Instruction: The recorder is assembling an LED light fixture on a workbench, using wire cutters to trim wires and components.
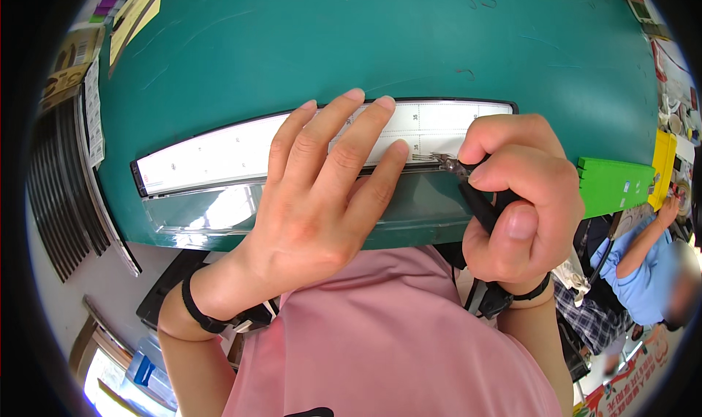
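Observation:
A long, narrow case [202,156] with a black rim and a white, marked inner strip lies across the table before me. Its clear plastic lid [428,198] is folded open toward my body. My left hand [314,176] lies over the middle of the case, fingers spread, the fingertips on the white strip and its far rim. At the right end, my right hand [523,198] is closed around a slim black-handled object [479,206]. By its fingertips, a small bundle of thin metal pieces [433,157] rests over the near rim; their exact kind is too small to tell.
The green tabletop [351,37] carries several small thin curved bits [466,73]. A bright green case [616,183] and a yellow one [664,170] stand at the right. Stacked dark strips [73,183] are at the left. Another person [643,271] in blue sits at the right.

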